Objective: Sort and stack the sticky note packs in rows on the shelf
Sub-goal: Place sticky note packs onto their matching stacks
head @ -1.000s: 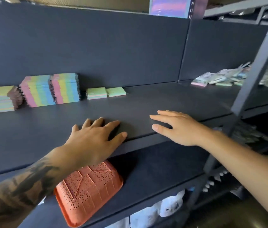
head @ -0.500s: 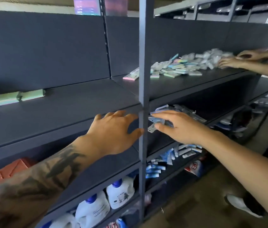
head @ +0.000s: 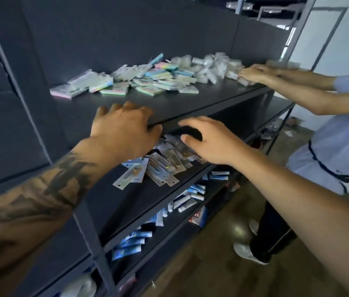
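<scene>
A loose heap of pastel sticky note packs in clear wrap lies across the dark shelf, toward its back. My left hand hovers at the shelf's front edge with relaxed fingers and holds nothing. My right hand is just right of it, in front of the shelf below, fingers loosely bent and empty. Both hands are well short of the packs.
Another person stands at the right, both hands on packs at the shelf's right end. Flat blister packs lie on the lower shelf, tubes further down. A metal upright stands at left.
The view has swung right from the stacked packs to the loose heap. Both my hands moved right along the shelf edge, still empty.
</scene>
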The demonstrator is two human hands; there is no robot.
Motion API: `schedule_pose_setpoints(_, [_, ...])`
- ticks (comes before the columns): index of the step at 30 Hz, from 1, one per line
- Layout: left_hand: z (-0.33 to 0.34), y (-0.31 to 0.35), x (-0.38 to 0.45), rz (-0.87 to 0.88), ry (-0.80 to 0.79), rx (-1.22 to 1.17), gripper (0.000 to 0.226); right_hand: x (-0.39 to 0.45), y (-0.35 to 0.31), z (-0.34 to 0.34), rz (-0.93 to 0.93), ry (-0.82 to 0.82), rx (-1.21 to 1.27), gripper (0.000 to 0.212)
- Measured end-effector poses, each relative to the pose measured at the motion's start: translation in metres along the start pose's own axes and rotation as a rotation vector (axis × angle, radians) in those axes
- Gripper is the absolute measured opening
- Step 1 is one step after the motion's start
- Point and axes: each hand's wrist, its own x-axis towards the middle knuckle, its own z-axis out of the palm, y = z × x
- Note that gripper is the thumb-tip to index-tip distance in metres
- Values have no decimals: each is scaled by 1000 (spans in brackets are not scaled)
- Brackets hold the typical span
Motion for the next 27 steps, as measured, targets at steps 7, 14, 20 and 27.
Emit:
schedule_pose_setpoints(7, [3, -9, 74, -159, -72, 19, 56, 108, 28, 0, -147, 9, 36, 47])
schedule_pose_setpoints(14, [-4, -29, 110, -385, 52, 34, 44, 207, 12, 18, -401, 0, 108, 38])
schedule_pose_setpoints(20, [5, -60, 118, -732, 70, 107, 43, 288, -27, 30, -644, -32, 92, 35])
schedule_pose_setpoints(27, [20, -116, 152, -984, 130, -237, 117, 350, -56, 47, -802, -159, 93, 51])
